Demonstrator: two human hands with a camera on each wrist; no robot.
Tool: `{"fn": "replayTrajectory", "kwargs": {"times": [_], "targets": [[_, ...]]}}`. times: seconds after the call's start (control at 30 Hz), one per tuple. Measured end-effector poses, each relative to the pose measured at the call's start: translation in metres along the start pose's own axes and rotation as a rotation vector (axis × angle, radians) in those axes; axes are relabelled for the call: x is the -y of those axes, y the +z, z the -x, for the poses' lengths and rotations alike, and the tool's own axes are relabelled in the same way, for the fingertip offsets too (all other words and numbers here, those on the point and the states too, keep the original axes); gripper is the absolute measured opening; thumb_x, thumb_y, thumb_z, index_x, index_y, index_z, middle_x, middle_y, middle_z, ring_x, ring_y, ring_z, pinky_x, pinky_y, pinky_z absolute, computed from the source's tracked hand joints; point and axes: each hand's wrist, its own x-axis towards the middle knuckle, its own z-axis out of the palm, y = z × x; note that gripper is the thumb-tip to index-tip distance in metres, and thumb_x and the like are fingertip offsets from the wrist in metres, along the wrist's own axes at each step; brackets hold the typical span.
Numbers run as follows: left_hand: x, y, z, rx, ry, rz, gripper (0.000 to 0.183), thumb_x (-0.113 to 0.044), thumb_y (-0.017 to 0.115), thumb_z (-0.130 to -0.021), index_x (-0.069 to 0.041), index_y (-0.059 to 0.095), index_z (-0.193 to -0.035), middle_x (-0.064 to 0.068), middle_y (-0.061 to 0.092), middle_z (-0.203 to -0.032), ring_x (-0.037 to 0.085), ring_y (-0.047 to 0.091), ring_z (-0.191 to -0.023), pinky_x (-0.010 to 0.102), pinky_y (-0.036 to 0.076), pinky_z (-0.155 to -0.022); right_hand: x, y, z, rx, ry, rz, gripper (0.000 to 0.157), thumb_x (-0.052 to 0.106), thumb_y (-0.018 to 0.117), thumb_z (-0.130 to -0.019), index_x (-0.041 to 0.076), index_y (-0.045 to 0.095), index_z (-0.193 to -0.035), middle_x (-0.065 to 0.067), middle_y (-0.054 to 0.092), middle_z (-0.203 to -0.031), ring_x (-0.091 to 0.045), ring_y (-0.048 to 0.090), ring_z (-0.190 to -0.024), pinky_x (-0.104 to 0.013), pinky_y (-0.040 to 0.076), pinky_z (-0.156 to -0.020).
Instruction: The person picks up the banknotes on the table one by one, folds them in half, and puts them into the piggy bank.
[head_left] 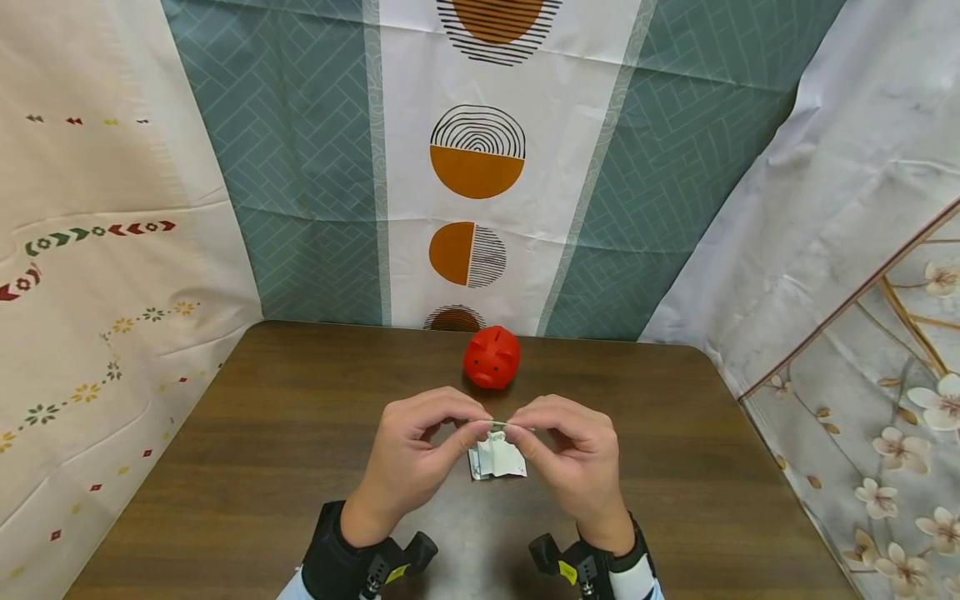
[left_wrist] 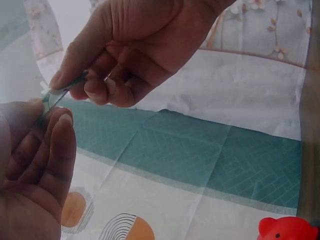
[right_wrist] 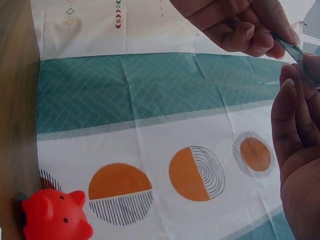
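Wrist straps closest, 7 and 5 o'clock. Left hand and right hand close together, each pinching thin folded slip between thumb and fingers, held up above surface. Creased paper below it at 6 o'clock, red piggy bank at 12. Risks imo: uneven tug could tear slip, loose pinch could let fold spring open. Dropped, might get mixed up with that paper.

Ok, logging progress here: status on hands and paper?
Left hand, right hand pinching thin greenish paper strip. Pale creased paper on brown wooden table. Red rounded pig figure beyond, clear of hands.
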Motion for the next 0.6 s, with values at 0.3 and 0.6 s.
{"fn": "replayTrajectory", "kwargs": {"times": [0.3, 0.6], "targets": [[-0.0009, -0.0040, 0.0008, -0.003, -0.066, 0.000, 0.019, 0.008, 0.077, -0.084, -0.005, 0.075, -0.097, 0.010, 0.074, -0.087, 0.014, 0.069, -0.081, 0.024, 0.060, -0.070, 0.0011, -0.0029, 0.0008, -0.003, 0.033, -0.037, 0.023, -0.015, 0.076, -0.081, -0.002, 0.076, -0.100, -0.015, 0.074, -0.088, -0.020, 0.067, -0.078, -0.026, 0.058, -0.065], [-0.0015, -0.0059, 0.0001, 0.012, -0.056, 0.013, 0.021, 0.011, 0.076, -0.084, -0.004, 0.076, -0.098, 0.010, 0.074, -0.088, 0.014, 0.069, -0.080, 0.026, 0.061, -0.072, -0.0016, -0.0037, 0.0018, -0.007, 0.044, -0.042, 0.022, -0.015, 0.076, -0.081, -0.003, 0.076, -0.100, -0.014, 0.075, -0.089, -0.020, 0.068, -0.077, -0.026, 0.060, -0.069]]}}
